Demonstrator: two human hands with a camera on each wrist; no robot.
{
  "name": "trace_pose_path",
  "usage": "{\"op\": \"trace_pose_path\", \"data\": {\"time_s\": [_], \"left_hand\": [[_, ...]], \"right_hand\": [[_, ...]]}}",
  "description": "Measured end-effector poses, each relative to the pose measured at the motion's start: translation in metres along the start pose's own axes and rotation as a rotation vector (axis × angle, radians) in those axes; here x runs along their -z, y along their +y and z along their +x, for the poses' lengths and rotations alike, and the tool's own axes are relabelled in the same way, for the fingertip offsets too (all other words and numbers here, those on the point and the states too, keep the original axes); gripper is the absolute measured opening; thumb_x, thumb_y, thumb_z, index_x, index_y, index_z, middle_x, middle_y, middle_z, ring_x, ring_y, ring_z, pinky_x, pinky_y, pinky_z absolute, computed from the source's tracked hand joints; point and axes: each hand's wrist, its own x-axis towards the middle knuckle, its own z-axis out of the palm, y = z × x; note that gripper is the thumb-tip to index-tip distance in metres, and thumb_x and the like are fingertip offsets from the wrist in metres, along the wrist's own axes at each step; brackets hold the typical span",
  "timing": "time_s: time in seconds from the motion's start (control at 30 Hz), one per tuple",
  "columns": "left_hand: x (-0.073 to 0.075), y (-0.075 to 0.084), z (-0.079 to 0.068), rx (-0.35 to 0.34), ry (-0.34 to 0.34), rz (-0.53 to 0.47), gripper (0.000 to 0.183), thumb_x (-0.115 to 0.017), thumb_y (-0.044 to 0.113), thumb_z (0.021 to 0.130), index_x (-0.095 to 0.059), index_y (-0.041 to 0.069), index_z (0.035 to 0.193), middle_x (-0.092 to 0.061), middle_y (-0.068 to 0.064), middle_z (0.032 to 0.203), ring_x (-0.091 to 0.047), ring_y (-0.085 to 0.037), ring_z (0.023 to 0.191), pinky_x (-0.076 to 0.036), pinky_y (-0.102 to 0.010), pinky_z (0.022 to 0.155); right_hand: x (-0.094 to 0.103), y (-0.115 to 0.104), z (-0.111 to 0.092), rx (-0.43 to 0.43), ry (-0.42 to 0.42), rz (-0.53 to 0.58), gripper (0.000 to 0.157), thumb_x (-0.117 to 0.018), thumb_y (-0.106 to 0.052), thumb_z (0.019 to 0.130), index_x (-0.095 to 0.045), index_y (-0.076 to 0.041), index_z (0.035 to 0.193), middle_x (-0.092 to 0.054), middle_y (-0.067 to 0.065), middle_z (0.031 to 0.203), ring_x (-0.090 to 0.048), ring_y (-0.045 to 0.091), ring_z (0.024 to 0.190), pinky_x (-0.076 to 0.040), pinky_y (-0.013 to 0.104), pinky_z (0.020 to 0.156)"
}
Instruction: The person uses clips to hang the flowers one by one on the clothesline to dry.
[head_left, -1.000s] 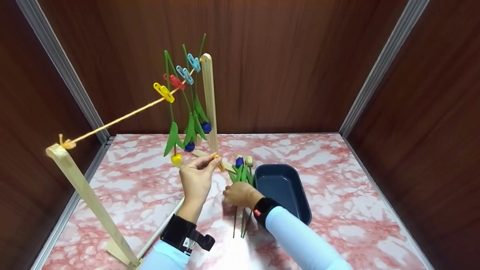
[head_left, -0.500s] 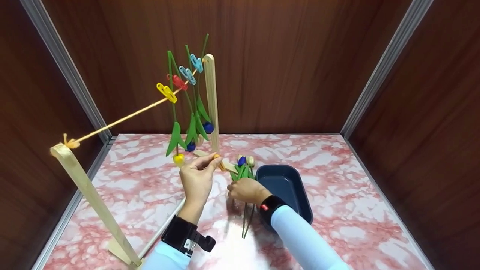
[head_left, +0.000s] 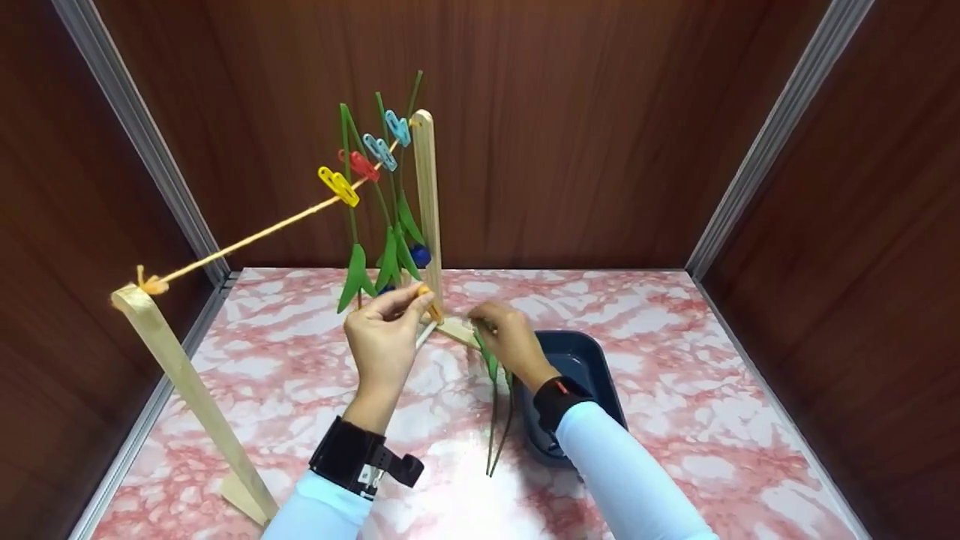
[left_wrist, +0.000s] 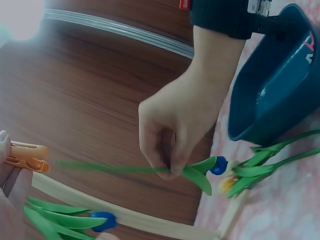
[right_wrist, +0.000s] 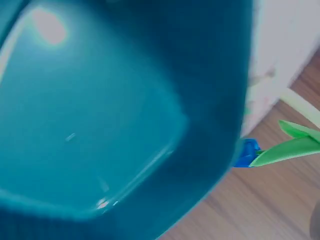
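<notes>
My left hand [head_left: 382, 341] pinches an orange clothespin [left_wrist: 29, 156] between thumb and fingers, below the hanging flowers. To its right, my right hand [head_left: 514, 341] pinches the stem of a blue artificial tulip [left_wrist: 219, 165] just past its leaves. The tulip's bare stem end points toward the clothespin in the left wrist view, with a gap between them. More tulips [left_wrist: 252, 167] lie on the table beneath my right hand, one with a yellow bloom. In the head view, my right hand hides most of their blooms.
A cord [head_left: 247, 241] runs between two wooden posts [head_left: 426, 202]. Yellow [head_left: 339, 186], red [head_left: 360, 165] and light blue clothespins [head_left: 380, 152] on it hold tulips hanging bloom-down. A dark blue basin [head_left: 611, 367] stands under my right forearm. Wooden panels close off the back and sides.
My right hand has drawn one blue tulip out of the bunch on the table and moved it away and up. The left hand has risen slightly, still pinching the orange clothespin.
</notes>
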Motion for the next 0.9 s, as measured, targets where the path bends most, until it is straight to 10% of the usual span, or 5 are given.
{"op": "trace_pose_path", "data": {"time_s": [0.4, 0.9], "left_hand": [[0.005, 0.022, 0.01, -0.076, -0.01, 0.004, 0.017, -0.092, 0.0, 0.083, -0.086, -0.003, 0.099, -0.084, -0.022, 0.097, -0.076, 0.006, 0.078, -0.064, -0.016, 0.072], [0.016, 0.105, 0.039, -0.208, -0.002, 0.042, 0.019, -0.094, 0.006, 0.082, -0.086, 0.002, 0.099, -0.085, -0.017, 0.098, -0.078, 0.001, 0.078, -0.065, -0.021, 0.07]], "right_hand": [[0.013, -0.02, 0.02, -0.22, 0.201, 0.402, 0.015, -0.075, 0.001, 0.099, -0.083, 0.002, 0.112, -0.084, 0.021, 0.112, -0.082, 0.035, 0.108, -0.068, 0.034, 0.093], [0.046, -0.077, 0.05, -0.116, 0.223, 0.592, 0.019, -0.075, 0.001, 0.1, -0.081, 0.002, 0.117, -0.082, 0.023, 0.118, -0.081, 0.01, 0.102, -0.065, 0.021, 0.092]]}}
